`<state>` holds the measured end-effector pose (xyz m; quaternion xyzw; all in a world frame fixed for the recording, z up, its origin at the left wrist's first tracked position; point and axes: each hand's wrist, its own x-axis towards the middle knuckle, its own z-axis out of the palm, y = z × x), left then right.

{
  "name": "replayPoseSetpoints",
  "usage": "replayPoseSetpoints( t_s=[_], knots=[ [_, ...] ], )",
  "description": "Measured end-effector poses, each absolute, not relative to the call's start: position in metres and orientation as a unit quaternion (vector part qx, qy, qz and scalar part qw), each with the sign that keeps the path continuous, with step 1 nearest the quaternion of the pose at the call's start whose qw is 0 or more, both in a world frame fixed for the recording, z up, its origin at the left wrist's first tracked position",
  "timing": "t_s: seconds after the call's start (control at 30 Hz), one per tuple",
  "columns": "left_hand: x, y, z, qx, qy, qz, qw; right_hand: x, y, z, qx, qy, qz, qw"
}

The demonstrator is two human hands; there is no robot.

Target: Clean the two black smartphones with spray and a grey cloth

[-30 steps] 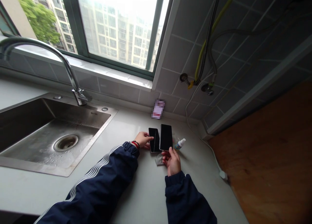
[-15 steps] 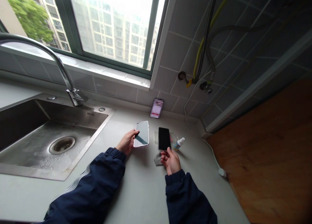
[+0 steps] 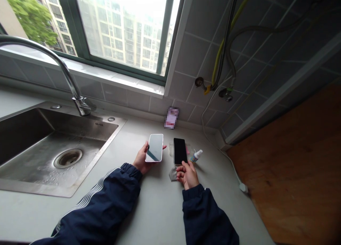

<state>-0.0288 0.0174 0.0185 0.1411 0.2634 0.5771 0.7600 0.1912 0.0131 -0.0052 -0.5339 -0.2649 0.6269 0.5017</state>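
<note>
- Your left hand is palm up, fingers and thumb curled round a silver-rimmed phone, just right of the steel sink.
- Your right hand has curled fingers pinching the bottom edge of a black phone, right beside a grey cloth and a small spray bottle.

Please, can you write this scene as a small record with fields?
Place: kitchen counter beside a steel sink
Left hand: holds a white-framed phone
Right hand: touches the lower end of a black phone
Nearby: grey cloth, small bottle
</note>
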Motion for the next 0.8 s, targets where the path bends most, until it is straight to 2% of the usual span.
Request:
replayPoseSetpoints(
  t_s=[0.27, 0.37, 0.47, 0.57, 0.8],
  knots=[
    [-0.030, 0.019, 0.014, 0.145, 0.260, 0.588, 0.752, 0.193, 0.008, -0.011, -0.546, -0.331, 0.565, 0.522],
    [-0.030, 0.021, 0.011, 0.130, 0.262, 0.594, 0.749, 0.202, 0.007, -0.013, -0.532, -0.358, 0.510, 0.573],
    [-0.029, 0.022, 0.010, 0.119, 0.271, 0.585, 0.755, 0.221, 0.012, -0.009, -0.528, -0.365, 0.413, 0.646],
    [-0.027, 0.022, 0.012, 0.117, 0.287, 0.578, 0.755, 0.239, 0.022, -0.005, -0.539, -0.370, 0.325, 0.683],
    [-0.026, 0.020, 0.015, 0.120, 0.303, 0.573, 0.752, 0.245, 0.042, -0.017, -0.557, -0.469, 0.249, 0.638]
  ],
)
